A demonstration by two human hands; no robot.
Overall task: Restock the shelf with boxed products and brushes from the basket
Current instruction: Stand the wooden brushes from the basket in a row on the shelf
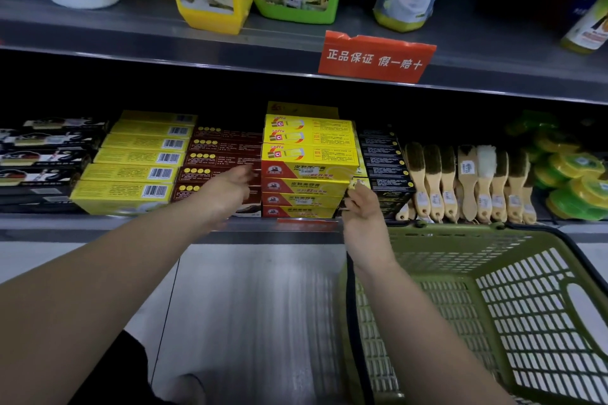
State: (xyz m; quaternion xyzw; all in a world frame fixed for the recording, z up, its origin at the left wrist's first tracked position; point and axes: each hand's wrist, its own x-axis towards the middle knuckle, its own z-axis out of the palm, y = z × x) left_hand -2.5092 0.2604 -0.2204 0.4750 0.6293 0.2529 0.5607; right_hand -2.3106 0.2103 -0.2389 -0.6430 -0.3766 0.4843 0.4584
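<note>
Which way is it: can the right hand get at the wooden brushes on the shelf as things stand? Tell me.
Probably yes. The right hand is at the yellow-and-red boxes, and the wooden brushes stand just to its right at the shelf's open front. Only the green basket rim sits below them, not across them.

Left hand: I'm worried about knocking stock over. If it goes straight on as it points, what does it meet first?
Probably the dark red boxes just beyond the left hand; depth is unclear.

Plastic mesh basket [513, 273], wooden brushes [467, 181], glossy cardbd boxes [309, 154]
</note>
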